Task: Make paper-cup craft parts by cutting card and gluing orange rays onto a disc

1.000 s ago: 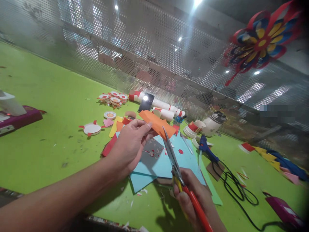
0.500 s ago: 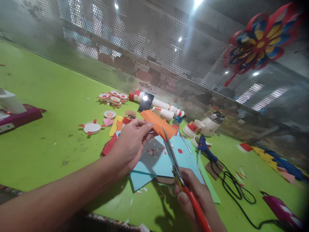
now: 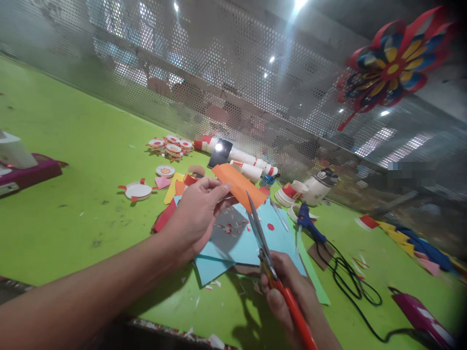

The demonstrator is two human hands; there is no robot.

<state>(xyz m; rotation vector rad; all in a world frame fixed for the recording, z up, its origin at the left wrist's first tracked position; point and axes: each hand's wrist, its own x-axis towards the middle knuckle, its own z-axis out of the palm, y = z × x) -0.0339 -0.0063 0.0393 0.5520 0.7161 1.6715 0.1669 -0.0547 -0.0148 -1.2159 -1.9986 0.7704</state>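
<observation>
My left hand point(image 3: 200, 209) pinches an orange sheet of paper point(image 3: 239, 183) between thumb and fingers, holding it up above the table. In my right hand point(image 3: 288, 291) is a pair of scissors point(image 3: 268, 262) with red handles. Its blades are slightly parted and their tips are at the lower right edge of the orange paper. Under both hands lie light blue sheets point(image 3: 248, 248) with red and white paper scraps point(image 3: 231, 227) on top. A small red paper piece point(image 3: 270, 227) rests on the blue sheet too.
A blue glue gun point(image 3: 308, 221) with a looped black cord lies at the right, near stacked paper cups point(image 3: 291, 193). Behind stand white and red tubes point(image 3: 248, 163) and a phone point(image 3: 221, 153). At the left is a white disc with red tabs point(image 3: 137, 190).
The orange paper has turned slightly at its right end near the blade tips. My hands stay in nearly the same place, and the view has shifted a little.
</observation>
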